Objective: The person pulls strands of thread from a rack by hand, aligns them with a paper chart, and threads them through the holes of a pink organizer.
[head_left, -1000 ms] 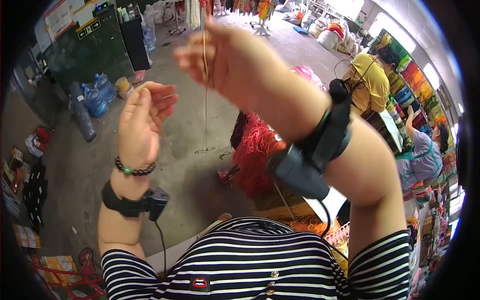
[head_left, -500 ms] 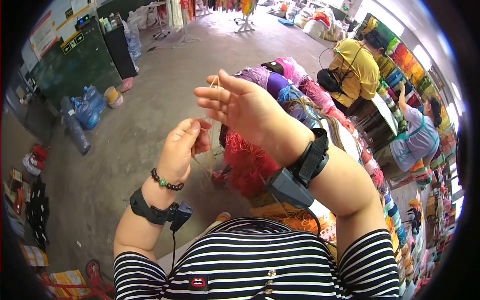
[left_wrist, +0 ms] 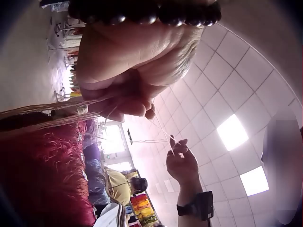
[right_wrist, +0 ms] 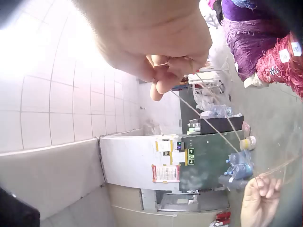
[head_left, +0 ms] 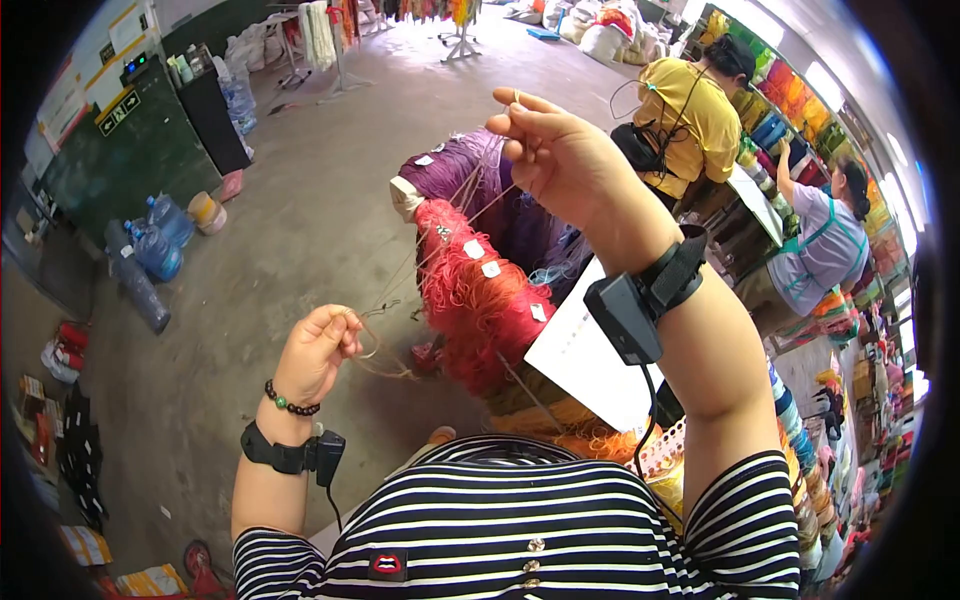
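Note:
Thin beige thread (head_left: 470, 190) runs slantwise between the two hands. At the lower left, the left hand (head_left: 318, 350) pinches its lower part, and a loose loop hangs beside the fingers. Higher up on the right, the right hand (head_left: 570, 155) has its fingers curled round the thread's upper end, with a strand over the fingertips. In the left wrist view several strands (left_wrist: 38, 113) trail from the left hand (left_wrist: 137, 71). The right wrist view has two strands (right_wrist: 208, 113) descending from the right hand (right_wrist: 165, 61) towards the left.
Red yarn skeins (head_left: 480, 300) and purple yarn (head_left: 450, 165) hang just beyond the hands, with a white sheet (head_left: 590, 350) beside them. A person in yellow (head_left: 690, 120) and another in light blue (head_left: 830, 240) are at the right. Water bottles (head_left: 160, 240) stand on the floor.
The hands have moved apart, the right up and rightward, the left down and leftward, drawing the thread between them. The right hand's fingers have curled in. The view has shifted, showing more purple yarn.

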A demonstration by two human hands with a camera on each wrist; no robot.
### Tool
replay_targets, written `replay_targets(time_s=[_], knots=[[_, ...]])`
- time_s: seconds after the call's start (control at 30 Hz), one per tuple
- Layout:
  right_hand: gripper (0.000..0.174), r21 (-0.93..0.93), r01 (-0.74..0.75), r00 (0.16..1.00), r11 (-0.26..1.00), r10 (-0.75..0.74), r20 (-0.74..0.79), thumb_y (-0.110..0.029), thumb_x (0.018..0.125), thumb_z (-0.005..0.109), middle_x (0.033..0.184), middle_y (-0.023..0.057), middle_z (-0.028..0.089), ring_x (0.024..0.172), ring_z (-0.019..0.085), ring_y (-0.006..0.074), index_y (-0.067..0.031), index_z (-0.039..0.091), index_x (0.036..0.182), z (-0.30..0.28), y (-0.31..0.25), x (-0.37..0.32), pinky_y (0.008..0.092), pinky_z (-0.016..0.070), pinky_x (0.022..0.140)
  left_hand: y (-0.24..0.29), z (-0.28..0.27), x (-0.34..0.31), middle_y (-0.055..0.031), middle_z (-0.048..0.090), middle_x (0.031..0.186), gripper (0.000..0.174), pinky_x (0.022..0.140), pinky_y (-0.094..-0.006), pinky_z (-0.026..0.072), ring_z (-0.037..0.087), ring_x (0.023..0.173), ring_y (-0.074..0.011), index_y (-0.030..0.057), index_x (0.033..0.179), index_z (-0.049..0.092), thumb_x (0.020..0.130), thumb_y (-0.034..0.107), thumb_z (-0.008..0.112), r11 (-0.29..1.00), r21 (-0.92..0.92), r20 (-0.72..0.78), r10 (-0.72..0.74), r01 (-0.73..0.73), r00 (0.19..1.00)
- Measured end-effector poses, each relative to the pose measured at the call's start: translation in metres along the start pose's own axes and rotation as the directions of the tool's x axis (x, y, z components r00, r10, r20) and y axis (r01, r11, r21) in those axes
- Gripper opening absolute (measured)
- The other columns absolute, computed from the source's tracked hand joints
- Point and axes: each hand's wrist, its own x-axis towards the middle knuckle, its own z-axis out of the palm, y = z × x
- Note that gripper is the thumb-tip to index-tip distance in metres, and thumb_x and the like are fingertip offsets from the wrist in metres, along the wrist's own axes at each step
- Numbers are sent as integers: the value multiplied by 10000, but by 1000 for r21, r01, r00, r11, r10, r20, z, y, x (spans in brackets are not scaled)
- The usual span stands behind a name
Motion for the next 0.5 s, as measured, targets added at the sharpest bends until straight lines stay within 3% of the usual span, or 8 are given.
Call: replay_targets(time_s=[0.23,0.33,0.4,0.5], knots=[[272,53,20,997,998,-16,-73,-64,933,509,897,95,668,687,618,124,-19,488,1200,-29,-14,9,205,482,563,-4,-23,-12,10,547,769,168,721,-272,471,518,688,-91,35,947,607,971,187,539,999,-39,-101,16,-20,995],[228,55,-1,994,998,7,-110,-74,938,496,870,61,652,686,603,116,-17,526,1157,-41,-13,12,218,483,581,3,-34,-21,12,540,760,158,721,-275,474,519,682,-92,38,945,603,975,174,528,997,-44,-128,51,-57,990],[224,53,-5,996,999,10,-89,-78,942,486,851,42,638,685,593,111,-15,537,1151,-43,-13,11,221,481,593,8,-39,-27,13,534,755,152,729,-282,476,522,690,-94,40,943,598,976,171,527,996,-38,-141,75,-81,987],[247,61,-4,1000,998,5,-21,-83,947,477,827,21,623,683,582,101,-7,541,1174,-40,-13,9,217,482,605,11,-41,-32,15,534,756,156,637,-243,450,487,633,-69,38,945,592,977,176,527,993,-24,-179,109,-115,978]])
